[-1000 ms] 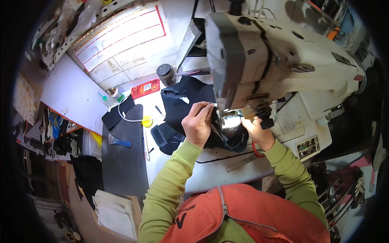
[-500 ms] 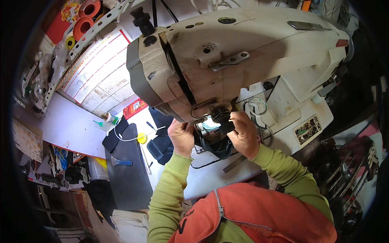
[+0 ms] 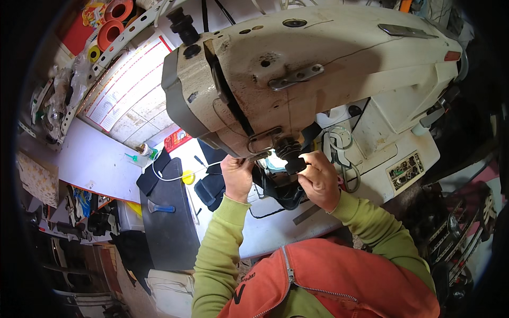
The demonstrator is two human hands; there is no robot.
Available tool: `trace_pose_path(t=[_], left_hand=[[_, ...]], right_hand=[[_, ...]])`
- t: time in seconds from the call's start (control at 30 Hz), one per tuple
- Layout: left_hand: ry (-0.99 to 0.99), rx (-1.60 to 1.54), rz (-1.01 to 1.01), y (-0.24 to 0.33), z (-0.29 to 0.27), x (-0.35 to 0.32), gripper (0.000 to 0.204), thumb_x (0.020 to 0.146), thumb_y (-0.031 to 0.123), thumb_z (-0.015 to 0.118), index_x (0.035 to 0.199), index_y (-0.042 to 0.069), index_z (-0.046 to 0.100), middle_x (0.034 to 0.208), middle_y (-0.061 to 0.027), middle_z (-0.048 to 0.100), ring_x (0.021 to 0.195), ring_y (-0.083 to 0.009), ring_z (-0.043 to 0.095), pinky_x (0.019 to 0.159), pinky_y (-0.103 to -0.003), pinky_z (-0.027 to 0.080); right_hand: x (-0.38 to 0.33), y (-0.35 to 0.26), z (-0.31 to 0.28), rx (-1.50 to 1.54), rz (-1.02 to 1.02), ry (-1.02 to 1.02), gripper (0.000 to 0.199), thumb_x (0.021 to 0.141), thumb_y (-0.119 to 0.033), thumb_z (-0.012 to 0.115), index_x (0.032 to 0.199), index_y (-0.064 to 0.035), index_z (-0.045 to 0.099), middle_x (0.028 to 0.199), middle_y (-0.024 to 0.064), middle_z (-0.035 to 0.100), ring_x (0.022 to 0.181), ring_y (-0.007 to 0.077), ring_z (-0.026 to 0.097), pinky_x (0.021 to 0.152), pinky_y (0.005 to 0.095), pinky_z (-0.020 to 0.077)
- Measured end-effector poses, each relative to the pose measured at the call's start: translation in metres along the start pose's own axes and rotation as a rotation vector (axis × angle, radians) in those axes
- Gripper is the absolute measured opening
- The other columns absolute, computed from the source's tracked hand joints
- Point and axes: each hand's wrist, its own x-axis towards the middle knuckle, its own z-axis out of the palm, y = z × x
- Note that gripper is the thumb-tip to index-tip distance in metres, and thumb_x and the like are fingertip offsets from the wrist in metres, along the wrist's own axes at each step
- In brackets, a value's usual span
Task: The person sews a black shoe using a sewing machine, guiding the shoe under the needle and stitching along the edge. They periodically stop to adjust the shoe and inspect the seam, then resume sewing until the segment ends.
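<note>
A large cream sewing machine (image 3: 297, 69) with worn paint fills the upper middle. Under its head, a curved black fabric piece (image 3: 289, 200) hangs between my two hands. My left hand (image 3: 237, 177) is closed at the piece's left end, its fingertips partly hidden by the machine head. Fingers of my right hand (image 3: 320, 181) are bent and pinched at the right end, beside the machine's black knob (image 3: 295, 166). A thin white cord (image 3: 177, 179) loops over the table toward my left hand. Light shines around the needle area, but the needle itself is hidden.
Dark fabric pieces (image 3: 210, 192) lie left of my left hand, near a yellow round object (image 3: 188, 177). A blue-handled tool (image 3: 160, 208) rests on a black board (image 3: 168, 233). A small parts tray (image 3: 405, 171) sits in the machine bed at right.
Both hands stay at the black fabric piece, with only slight shifts in my right fingers. The white cord now curves lower between the table and my left hand. The whole view has moved slightly.
</note>
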Motion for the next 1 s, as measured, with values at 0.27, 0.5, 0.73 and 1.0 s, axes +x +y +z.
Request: trace_pose_path(t=[0.27,0.5,0.73,1.0], left_hand=[[0.003,-0.077,0.028,0.009,0.008,0.010,0.022,0.081,-0.015,0.057,0.096,-0.003,0.068,0.093,-0.0024,0.068,0.086,-0.0100,0.061,0.079,-0.024,0.048],[0.142,0.036,0.029,0.015,0.002,0.006,0.023,0.079,-0.017,0.058,0.096,-0.003,0.065,0.094,-0.0006,0.065,0.083,-0.0073,0.058,0.077,-0.021,0.046],[0.252,0.363,0.033,0.027,-0.004,-0.014,0.015,0.080,-0.013,0.059,0.091,-0.003,0.063,0.097,-0.0053,0.065,0.081,-0.0101,0.059,0.076,-0.021,0.047],[0.355,0.459,0.185,0.030,-0.017,-0.050,0.012,0.083,-0.010,0.061,0.092,-0.003,0.065,0.105,-0.0123,0.066,0.092,-0.0185,0.063,0.081,-0.026,0.049]], right_hand=[[0.005,0.021,0.006,0.026,0.124,0.043,0.029,0.068,0.012,0.062,0.091,-0.0051,0.058,0.091,0.0084,0.057,0.089,0.0273,0.058,0.077,0.0354,0.0479],[0.019,0.026,0.010,-0.180,0.183,-0.071,0.041,0.066,0.010,0.060,0.103,-0.0069,0.061,0.114,0.0115,0.055,0.097,0.0277,0.057,0.085,0.0365,0.0486],[0.034,0.016,0.005,-0.223,-0.063,0.011,0.017,0.068,0.007,0.063,0.078,-0.0062,0.063,0.092,0.0045,0.059,0.079,0.0237,0.056,0.068,0.0342,0.0481],[0.021,0.006,0.004,-0.006,0.014,-0.084,0.018,0.071,-0.002,0.065,0.089,-0.0036,0.061,0.096,0.0093,0.057,0.087,0.0283,0.055,0.077,0.0369,0.0460]])
